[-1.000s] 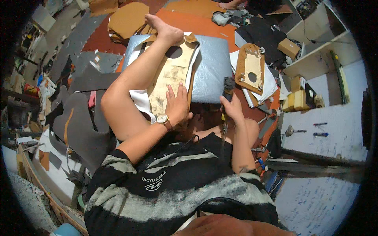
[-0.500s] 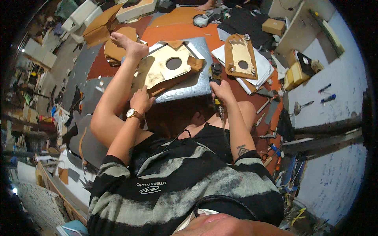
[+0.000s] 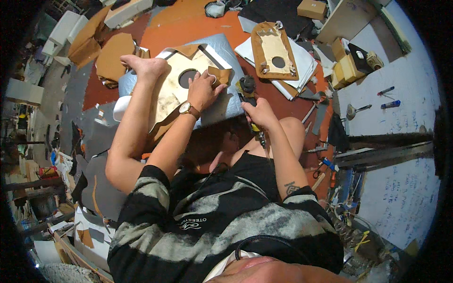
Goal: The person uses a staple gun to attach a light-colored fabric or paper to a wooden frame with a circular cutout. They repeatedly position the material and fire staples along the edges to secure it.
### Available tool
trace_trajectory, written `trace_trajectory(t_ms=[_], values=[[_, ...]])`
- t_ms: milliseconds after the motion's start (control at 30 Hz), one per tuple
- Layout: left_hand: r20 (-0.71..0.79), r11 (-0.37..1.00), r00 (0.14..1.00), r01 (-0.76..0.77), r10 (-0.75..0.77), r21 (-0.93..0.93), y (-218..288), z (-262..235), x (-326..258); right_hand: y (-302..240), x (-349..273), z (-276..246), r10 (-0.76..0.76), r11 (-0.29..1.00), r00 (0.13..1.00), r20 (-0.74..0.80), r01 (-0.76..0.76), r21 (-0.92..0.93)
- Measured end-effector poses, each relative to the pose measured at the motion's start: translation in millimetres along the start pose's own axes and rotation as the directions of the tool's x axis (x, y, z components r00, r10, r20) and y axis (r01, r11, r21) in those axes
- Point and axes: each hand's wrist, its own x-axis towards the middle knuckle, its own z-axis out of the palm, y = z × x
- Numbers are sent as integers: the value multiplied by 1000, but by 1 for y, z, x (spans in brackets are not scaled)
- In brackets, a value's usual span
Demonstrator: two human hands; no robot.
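A pale panel (image 3: 165, 101) with a round dark hole lies face up, with brown leather (image 3: 222, 74) wrapped about its edges. My left hand (image 3: 204, 92) rests over the panel beside the hole, its fingers and thumb closed at the leather's folded right edge. The fingertips are partly hidden. In my right hand (image 3: 259, 113) is a black and yellow air staple gun (image 3: 247, 85), its dark head pointing away from me beside the panel. A hose runs from its lower end toward my lap. My bare left foot (image 3: 146, 67) lies against the panel's left side.
Under the panel is a silvery-blue padded block (image 3: 226, 52). A smaller leather-edged panel (image 3: 278, 45) with a hole lies on white sheets (image 3: 306, 75) to the right. Brown pieces (image 3: 113, 54) lie at far left. A cardboard box (image 3: 311, 9) and yellow foam blocks (image 3: 347, 75) stand at right.
My left hand has moved from the panel's near edge up and right to the leather flap by the hole. My right hand still holds the staple gun. The whole view has shifted slightly.
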Motion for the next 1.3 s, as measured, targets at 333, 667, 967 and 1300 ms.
trace_trajectory(t_ms=[333, 667, 967, 1300], values=[[-6, 989, 989, -146, 146, -10, -34, 1, 18, -23, -2, 1, 163, 984, 986, -39, -166, -70], [-214, 957, 967, -185, 137, -224, -50, 20, 17, -66, 19, -4, 194, 967, 979, 62, -180, -183], [-92, 933, 994, -95, 66, -347, -47, 2, 11, -56, 47, 14, 145, 901, 989, 32, -118, -417], [-18, 966, 999, 29, -35, -257, -56, -10, -18, -48, 32, 24, 36, 971, 998, 42, -25, -240]])
